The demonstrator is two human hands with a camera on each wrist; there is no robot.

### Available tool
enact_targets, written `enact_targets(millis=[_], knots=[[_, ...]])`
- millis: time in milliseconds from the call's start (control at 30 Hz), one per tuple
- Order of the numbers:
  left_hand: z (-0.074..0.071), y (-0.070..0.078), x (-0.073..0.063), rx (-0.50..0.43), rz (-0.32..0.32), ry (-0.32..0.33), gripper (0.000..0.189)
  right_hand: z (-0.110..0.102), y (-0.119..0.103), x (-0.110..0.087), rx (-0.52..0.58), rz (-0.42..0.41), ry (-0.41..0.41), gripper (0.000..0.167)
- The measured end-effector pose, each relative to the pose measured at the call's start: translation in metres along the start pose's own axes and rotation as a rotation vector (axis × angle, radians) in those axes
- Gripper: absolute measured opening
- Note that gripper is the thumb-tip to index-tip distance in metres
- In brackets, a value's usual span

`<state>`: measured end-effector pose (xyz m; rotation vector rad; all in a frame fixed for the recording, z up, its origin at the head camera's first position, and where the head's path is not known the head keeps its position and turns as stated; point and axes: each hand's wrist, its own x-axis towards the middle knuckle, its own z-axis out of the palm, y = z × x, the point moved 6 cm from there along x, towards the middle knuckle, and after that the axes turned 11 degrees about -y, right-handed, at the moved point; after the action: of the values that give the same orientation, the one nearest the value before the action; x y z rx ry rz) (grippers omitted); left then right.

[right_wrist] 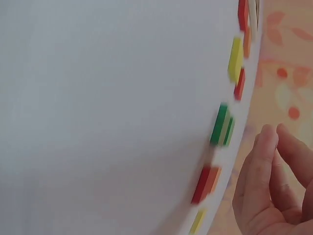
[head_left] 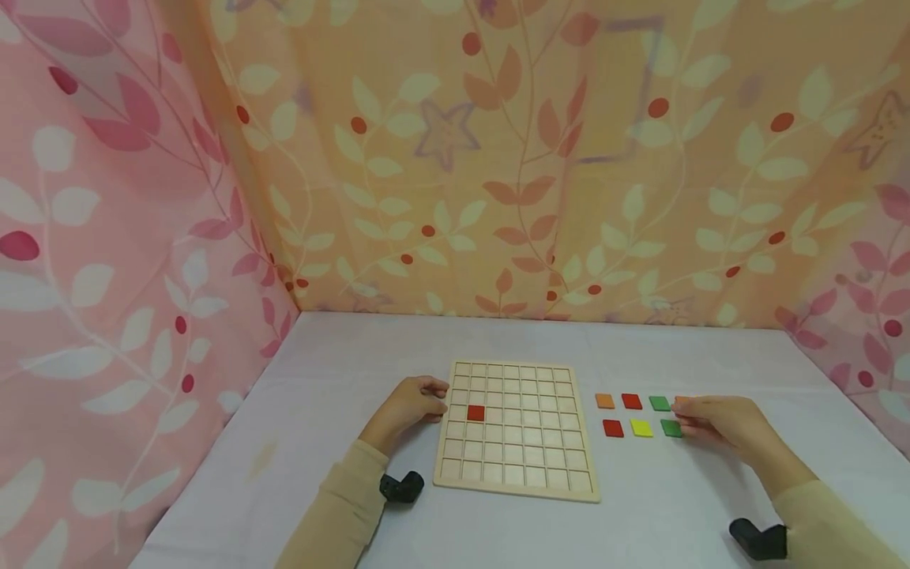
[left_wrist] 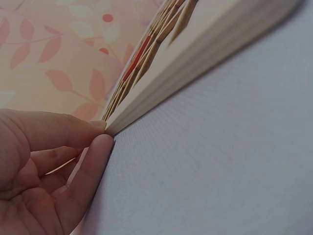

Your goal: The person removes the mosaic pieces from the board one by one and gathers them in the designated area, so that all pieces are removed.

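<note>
A square wooden grid board (head_left: 516, 490) lies flat on the white table, with one red tile (head_left: 475, 413) in a cell at its upper left. My left hand (head_left: 412, 407) is at the board's left side, thumb and a fingertip pinching its edge in the left wrist view. To the right of the board lie two rows of coloured tiles, among them a yellow tile (head_left: 641, 428) and a green tile (head_left: 659, 404). Over the right end of these rows is my right hand (head_left: 728, 423), thumb and fingertips close together. Nothing shows between them in the right wrist view. This hand partly hides an orange tile (head_left: 686, 400).
Further tiles, including a dark red tile (right_wrist: 199, 185) and a yellow tile (right_wrist: 197, 221), lie at the row's far right, covered by the hand in the head view. A patterned cloth wall (head_left: 512, 197) stands behind the table. Black wrist mounts (head_left: 402, 487) sit at both sleeves.
</note>
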<state>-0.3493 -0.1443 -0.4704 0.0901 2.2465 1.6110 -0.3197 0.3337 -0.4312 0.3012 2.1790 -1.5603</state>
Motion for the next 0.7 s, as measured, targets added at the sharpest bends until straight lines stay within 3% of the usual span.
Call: enact_targets(millis=[267, 700], knots=[[0.001, 0.002, 0.0, -0.002, 0.011, -0.012, 0.041, 0.054, -0.02, 0.007, -0.047, -0.081, -0.02, 0.049], [0.001, 0.0, 0.0, -0.014, 0.004, -0.007, 0.04, 0.129, -0.057, 0.012, 0.005, -0.207, -0.122, 0.046]])
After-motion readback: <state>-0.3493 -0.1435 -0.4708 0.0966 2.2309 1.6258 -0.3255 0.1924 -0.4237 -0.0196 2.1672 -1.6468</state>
